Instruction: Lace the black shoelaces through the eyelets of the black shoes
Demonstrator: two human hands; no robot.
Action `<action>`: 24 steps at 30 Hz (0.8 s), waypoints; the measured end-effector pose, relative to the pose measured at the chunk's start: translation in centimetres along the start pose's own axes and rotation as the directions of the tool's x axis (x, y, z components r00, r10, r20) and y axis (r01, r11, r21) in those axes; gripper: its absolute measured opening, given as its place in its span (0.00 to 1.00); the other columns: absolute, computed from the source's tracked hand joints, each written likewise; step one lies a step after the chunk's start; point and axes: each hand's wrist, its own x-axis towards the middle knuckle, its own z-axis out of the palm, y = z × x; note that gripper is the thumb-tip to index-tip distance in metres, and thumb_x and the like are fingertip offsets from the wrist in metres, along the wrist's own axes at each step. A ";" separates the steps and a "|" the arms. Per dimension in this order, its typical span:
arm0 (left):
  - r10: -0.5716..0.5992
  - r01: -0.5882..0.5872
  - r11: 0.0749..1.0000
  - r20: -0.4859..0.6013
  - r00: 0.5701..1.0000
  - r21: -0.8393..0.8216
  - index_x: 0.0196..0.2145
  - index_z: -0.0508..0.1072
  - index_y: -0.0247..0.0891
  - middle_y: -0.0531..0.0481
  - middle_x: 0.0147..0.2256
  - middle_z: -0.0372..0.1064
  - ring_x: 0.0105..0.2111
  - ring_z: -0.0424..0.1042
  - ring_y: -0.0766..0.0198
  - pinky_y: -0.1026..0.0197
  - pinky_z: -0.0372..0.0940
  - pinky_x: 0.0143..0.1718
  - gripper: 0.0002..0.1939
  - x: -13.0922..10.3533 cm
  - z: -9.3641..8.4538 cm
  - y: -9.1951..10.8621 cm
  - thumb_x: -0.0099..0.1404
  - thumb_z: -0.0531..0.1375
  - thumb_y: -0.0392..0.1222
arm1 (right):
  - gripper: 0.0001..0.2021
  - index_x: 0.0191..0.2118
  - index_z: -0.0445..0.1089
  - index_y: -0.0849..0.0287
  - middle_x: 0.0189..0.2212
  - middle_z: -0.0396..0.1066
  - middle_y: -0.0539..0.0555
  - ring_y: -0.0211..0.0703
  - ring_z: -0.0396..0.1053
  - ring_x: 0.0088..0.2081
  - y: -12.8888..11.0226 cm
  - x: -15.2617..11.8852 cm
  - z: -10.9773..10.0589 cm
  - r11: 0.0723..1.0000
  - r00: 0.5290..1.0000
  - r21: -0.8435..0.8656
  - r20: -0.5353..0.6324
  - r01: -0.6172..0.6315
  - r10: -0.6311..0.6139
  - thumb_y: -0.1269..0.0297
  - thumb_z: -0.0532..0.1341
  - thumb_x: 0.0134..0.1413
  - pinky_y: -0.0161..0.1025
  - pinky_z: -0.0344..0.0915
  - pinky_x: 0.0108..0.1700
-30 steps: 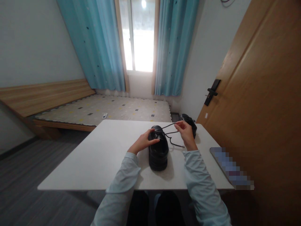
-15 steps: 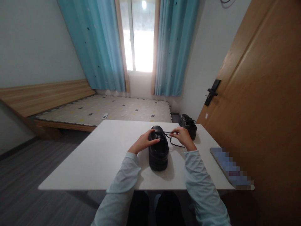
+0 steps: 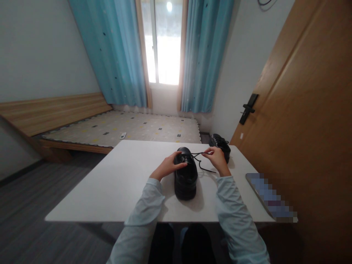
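Observation:
A black shoe [image 3: 186, 185] stands on the white table [image 3: 115, 190], its heel toward me. My left hand [image 3: 171, 165] grips the shoe's upper near the lacing, thumb over the opening and fingers at its left side. To the right, my right hand [image 3: 215, 157] pinches a black shoelace [image 3: 200, 153], which stretches sideways from the shoe. Another length of lace hangs loose below it, its end lying near my right wrist. Behind my right hand is a second black shoe [image 3: 226, 149], partly hidden.
A flat, pixelated object [image 3: 271, 198] lies at the table's right edge. Past it stands a wooden door [image 3: 310, 110] with a black handle. Beyond the table is a bed [image 3: 143, 126] with a small white device [image 3: 123, 135] on it.
My right hand has moved slightly right, drawing the pinched lace further out from the shoe. My left hand and the shoe have hardly moved.

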 end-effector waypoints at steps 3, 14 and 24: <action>-0.002 0.002 1.000 -0.001 1.000 0.000 0.56 0.61 0.40 0.43 0.56 0.63 0.55 0.64 0.52 0.52 0.57 0.57 0.36 0.0 0.0 -0.1 0.55 0.59 0.60 | 0.09 0.21 0.71 0.59 0.19 0.70 0.51 0.42 0.65 0.22 0.4 0.1 0.2 0.999 0.999 0.033 -0.034 -0.028 0.029 0.60 0.68 0.31 0.38 0.59 0.28; -0.011 0.011 1.000 -0.005 1.000 -0.024 0.56 0.62 0.41 0.43 0.55 0.64 0.55 0.64 0.51 0.50 0.57 0.57 0.35 0.0 -0.1 0.0 0.54 0.60 0.58 | 0.09 0.23 0.68 0.59 0.24 0.72 0.54 0.45 0.68 0.27 0.9 0.3 -0.3 0.999 0.982 0.047 -0.188 0.017 -0.008 0.58 0.63 0.41 0.39 0.62 0.31; 0.016 -0.016 0.999 -0.013 1.000 -0.029 0.55 0.62 0.40 0.43 0.56 0.63 0.55 0.63 0.52 0.50 0.57 0.58 0.33 -0.1 0.0 0.3 0.55 0.60 0.57 | 0.13 0.32 0.69 0.58 0.28 0.72 0.52 0.42 0.69 0.31 0.7 -0.6 2.0 0.998 0.971 -0.023 0.236 0.054 -0.047 0.75 0.66 0.34 0.41 0.65 0.39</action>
